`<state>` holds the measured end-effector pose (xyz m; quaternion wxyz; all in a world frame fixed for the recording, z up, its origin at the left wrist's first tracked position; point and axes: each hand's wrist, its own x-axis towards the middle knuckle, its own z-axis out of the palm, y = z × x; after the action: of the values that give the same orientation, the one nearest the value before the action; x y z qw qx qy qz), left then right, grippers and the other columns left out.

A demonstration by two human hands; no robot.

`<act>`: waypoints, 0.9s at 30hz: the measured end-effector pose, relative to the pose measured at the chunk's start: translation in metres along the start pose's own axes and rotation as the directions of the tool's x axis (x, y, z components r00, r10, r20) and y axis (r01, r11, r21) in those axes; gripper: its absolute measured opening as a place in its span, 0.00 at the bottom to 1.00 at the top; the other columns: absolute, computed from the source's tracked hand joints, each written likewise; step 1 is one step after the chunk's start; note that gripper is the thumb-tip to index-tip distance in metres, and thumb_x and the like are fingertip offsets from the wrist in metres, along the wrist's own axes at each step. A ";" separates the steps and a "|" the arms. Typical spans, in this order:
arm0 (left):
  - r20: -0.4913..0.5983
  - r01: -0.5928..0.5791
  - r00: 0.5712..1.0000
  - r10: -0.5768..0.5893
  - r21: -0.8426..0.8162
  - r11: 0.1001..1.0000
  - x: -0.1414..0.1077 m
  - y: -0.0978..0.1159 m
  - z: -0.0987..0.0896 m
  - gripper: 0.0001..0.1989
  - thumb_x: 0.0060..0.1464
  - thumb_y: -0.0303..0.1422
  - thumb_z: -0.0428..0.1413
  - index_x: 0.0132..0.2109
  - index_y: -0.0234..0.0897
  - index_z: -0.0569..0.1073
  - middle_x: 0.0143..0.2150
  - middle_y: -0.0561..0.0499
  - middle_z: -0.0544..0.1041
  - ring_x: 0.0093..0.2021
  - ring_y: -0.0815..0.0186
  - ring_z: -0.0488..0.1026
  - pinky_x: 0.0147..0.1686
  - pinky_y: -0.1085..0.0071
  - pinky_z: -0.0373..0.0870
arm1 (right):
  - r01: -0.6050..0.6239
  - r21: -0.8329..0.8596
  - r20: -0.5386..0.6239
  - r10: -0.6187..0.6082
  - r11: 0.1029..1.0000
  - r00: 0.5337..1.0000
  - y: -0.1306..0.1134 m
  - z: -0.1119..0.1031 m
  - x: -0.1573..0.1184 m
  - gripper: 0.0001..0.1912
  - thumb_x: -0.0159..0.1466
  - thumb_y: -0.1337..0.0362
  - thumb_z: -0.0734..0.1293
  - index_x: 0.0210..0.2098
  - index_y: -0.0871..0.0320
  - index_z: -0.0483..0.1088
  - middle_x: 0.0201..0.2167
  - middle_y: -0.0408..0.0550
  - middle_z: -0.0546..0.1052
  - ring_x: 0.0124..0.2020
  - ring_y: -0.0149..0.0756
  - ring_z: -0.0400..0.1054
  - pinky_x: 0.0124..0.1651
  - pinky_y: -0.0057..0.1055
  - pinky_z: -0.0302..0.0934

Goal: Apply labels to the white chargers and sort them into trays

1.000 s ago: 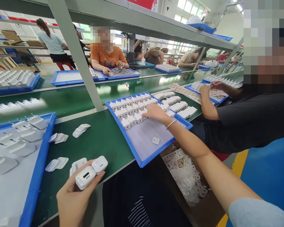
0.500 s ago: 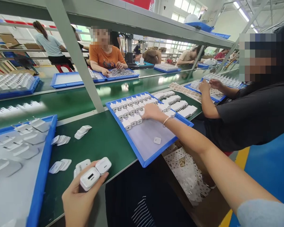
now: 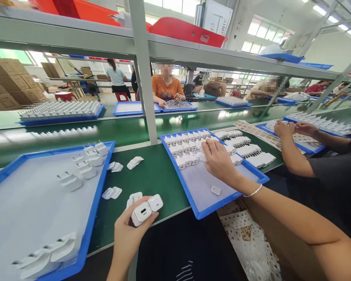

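My left hand [image 3: 131, 230] is closed around two white charger housings [image 3: 142, 214], their port ends facing up, above the near edge of the green bench. My right hand [image 3: 218, 158] reaches over a blue-rimmed tray [image 3: 197, 212], its fingers bent down at a row of white chargers [image 3: 187, 159]; a white piece shows at its fingertips, but whether it is gripped is unclear. A loose white cover plate [image 3: 215, 190] lies in the front part of this tray. Small stacks of white plates [image 3: 135, 162] rest on the bench between the two trays.
At left, a large blue-rimmed tray [image 3: 86, 230] holds chargers with pins. An upright post [image 3: 144, 78] stands behind the bench. A co-worker's hands [image 3: 289, 128] work at the right. Below the bench edge is a box of perforated scrap sheets [image 3: 245, 238].
The view has swung left, so things appear farther right. My right hand's fingers now show more clearly over the charger rows. My left hand still holds the two housings.
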<state>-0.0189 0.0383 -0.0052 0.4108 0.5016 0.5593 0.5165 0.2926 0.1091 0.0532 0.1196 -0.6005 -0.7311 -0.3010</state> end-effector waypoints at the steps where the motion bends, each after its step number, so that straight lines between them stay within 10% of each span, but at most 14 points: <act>1: -0.004 -0.010 1.000 0.010 0.000 1.000 0.000 0.001 0.000 0.22 0.35 0.39 0.72 0.41 0.38 0.83 0.43 0.45 0.84 0.43 0.53 0.80 0.42 0.65 0.80 | 0.014 0.003 -0.017 -0.013 1.000 1.000 -0.003 -0.002 -0.003 0.28 0.62 0.76 0.59 0.61 0.73 0.63 0.59 0.70 0.67 0.58 0.59 0.59 0.58 0.49 0.59; 27: 0.053 -0.066 0.997 0.064 0.025 0.998 0.003 -0.012 -0.004 0.22 0.39 0.39 0.72 0.43 0.39 0.83 0.45 0.46 0.84 0.45 0.54 0.80 0.42 0.66 0.79 | 0.022 -0.014 -0.046 -0.022 1.000 0.999 -0.013 -0.007 -0.010 0.26 0.60 0.75 0.61 0.59 0.73 0.65 0.56 0.68 0.71 0.55 0.57 0.63 0.55 0.46 0.59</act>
<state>-0.0252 0.0412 -0.0163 0.4016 0.5381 0.5387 0.5089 0.2812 0.0954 0.0491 0.1291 -0.5860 -0.7327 -0.3212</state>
